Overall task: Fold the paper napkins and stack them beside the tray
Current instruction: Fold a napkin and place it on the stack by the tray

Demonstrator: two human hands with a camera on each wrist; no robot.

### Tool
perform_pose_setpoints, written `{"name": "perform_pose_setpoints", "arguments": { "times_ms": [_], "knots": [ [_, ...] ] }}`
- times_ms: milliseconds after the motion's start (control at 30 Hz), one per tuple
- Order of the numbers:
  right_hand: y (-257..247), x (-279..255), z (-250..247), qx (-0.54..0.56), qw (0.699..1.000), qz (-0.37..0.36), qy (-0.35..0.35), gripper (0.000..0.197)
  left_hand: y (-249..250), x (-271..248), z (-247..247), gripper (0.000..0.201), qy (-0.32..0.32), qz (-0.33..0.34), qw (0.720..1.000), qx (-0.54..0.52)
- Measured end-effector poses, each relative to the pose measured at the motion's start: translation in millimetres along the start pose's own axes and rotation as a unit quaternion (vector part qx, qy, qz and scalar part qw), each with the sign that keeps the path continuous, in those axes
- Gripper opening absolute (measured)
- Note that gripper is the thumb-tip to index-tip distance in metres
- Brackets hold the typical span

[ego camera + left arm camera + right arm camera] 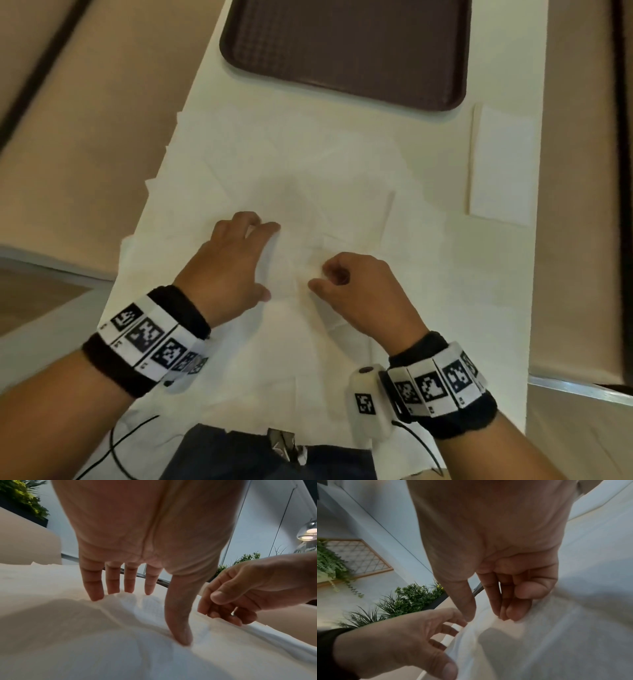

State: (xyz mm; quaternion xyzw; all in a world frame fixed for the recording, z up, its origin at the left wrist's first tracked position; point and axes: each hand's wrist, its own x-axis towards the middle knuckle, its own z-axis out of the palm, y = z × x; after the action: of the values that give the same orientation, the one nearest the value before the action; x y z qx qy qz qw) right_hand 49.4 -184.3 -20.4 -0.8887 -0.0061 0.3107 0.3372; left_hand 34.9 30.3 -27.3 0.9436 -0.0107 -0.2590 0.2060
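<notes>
Long white table (428, 260) with beige floor either side; brown tray (346, 48) at the far end, folded napkin (501, 164) lying just beside its near right corner; loose napkins (274, 178) spread over the middle. Left hand (233, 260) presses them with straight fingers; right hand (363, 287) is curled, looks like it's pinching a napkin edge, bit blurry though. Only the wrist views show the plants (412, 599), a wall trellis (359, 557) and a hanging lamp (308, 532).

The tray (346, 48) sits at the far end of the surface (479, 308). Just nearer lie loose unfolded napkins (274, 164), spread toward the near edge. A folded napkin stack (501, 164) lies right of them, beside the tray's near right corner.
</notes>
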Motion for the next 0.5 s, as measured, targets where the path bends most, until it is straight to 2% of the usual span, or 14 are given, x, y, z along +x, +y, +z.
{"name": "perform_pose_setpoints", "arguments": {
  "times_ms": [233, 300, 400, 500],
  "knots": [
    [-27, 6, 26, -0.002, 1.0, -0.006, -0.022, 0.034, -11, -3, 2, 0.091, 0.018, 0.008, 0.999, -0.044],
    [-30, 10, 31, 0.018, 1.0, 0.003, -0.015, 0.029, -15, -5, 3, 0.084, 0.026, 0.014, 0.998, -0.059],
    [-34, 15, 32, 0.053, 0.999, 0.008, -0.006, 0.025, -19, -3, 6, 0.062, 0.062, 0.029, 0.995, -0.075],
    [-34, 17, 31, 0.049, 0.999, 0.002, -0.012, 0.023, -21, 3, 8, 0.035, 0.13, 0.065, 0.988, -0.052]
  ]
}}
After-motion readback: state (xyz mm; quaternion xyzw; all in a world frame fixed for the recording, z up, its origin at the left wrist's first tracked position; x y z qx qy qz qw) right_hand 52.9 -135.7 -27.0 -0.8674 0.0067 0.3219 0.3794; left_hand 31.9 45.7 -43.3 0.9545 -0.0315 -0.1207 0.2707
